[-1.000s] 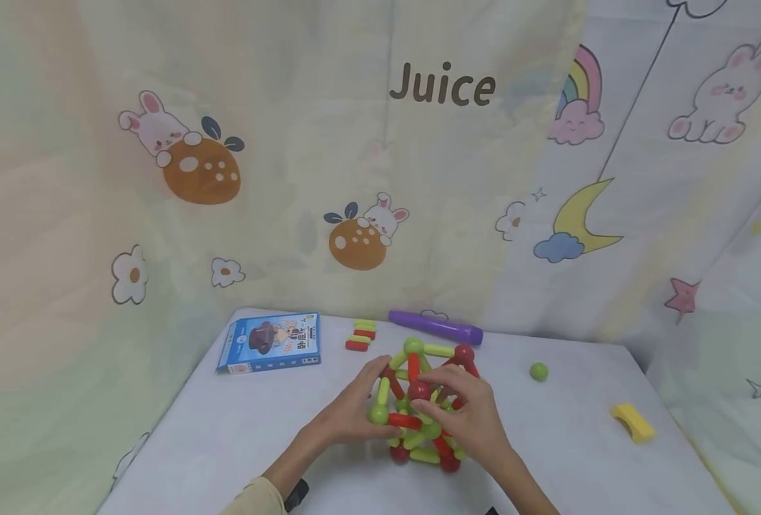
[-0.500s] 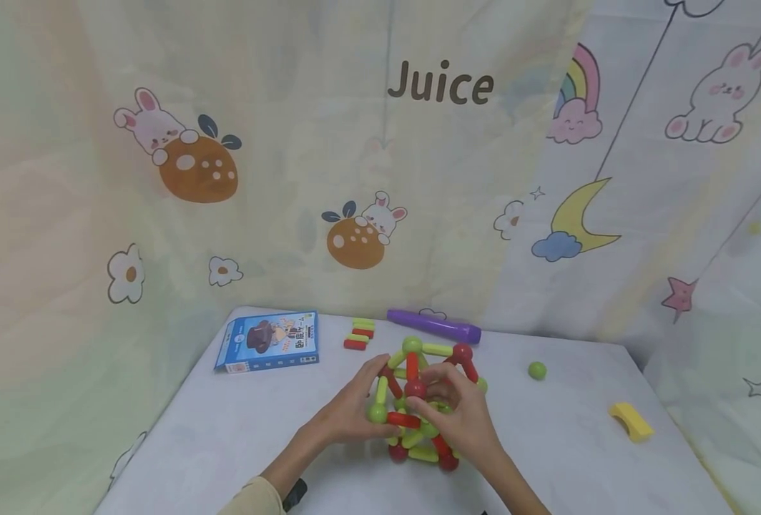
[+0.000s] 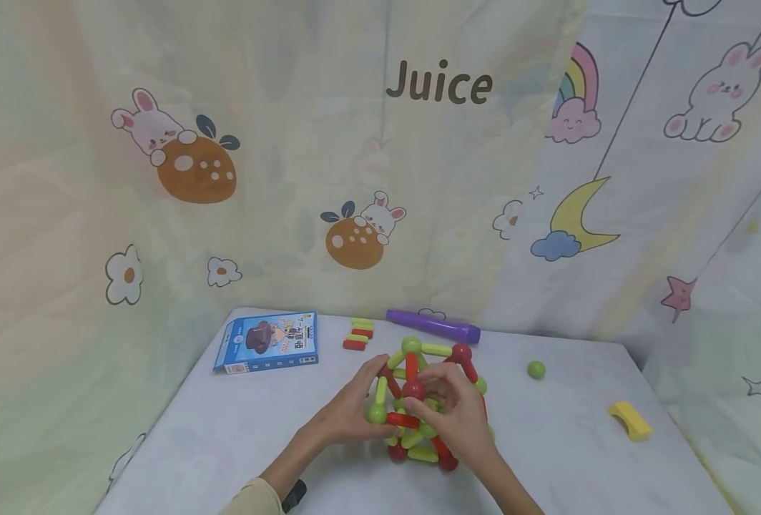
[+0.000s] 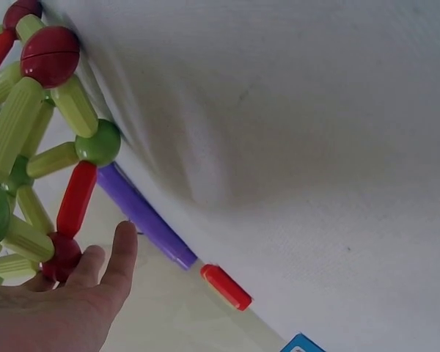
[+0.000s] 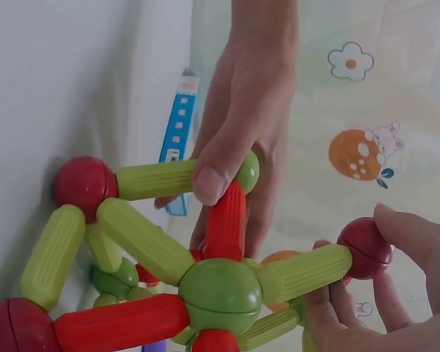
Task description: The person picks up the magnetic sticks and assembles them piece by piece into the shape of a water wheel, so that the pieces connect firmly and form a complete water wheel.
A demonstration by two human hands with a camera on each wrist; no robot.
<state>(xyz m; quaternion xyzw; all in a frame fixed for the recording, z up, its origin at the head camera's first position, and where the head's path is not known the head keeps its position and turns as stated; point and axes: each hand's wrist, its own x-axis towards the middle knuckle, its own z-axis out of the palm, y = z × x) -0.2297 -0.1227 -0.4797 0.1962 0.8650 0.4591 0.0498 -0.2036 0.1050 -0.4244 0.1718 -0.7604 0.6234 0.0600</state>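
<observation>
A magnetic stick-and-ball structure point(image 3: 403, 420) of red and lime rods and balls stands on the white table. My left hand point(image 3: 347, 409) grips its left side; in the right wrist view its thumb point(image 5: 213, 180) lies over a green ball point(image 5: 248, 174). Fingertips of that hand touch a dark red ball point(image 4: 62, 255) in the left wrist view. My right hand point(image 3: 460, 411) pinches a red ball point(image 3: 414, 389) between thumb and fingers, at the end of a lime rod point(image 5: 308, 271). Part of the structure is hidden behind the right hand.
Behind the structure lies a purple tube-shaped stick point(image 3: 433, 326), with several loose red and lime rods point(image 3: 358, 335) left of it. A blue box point(image 3: 267, 342) sits at the back left. On the right are a green ball point(image 3: 536, 370) and a yellow arch block point(image 3: 630, 420).
The right hand has shifted slightly left with the red ball, uncovering a green ball on the structure's right side. The left hand keeps its grip in place.
</observation>
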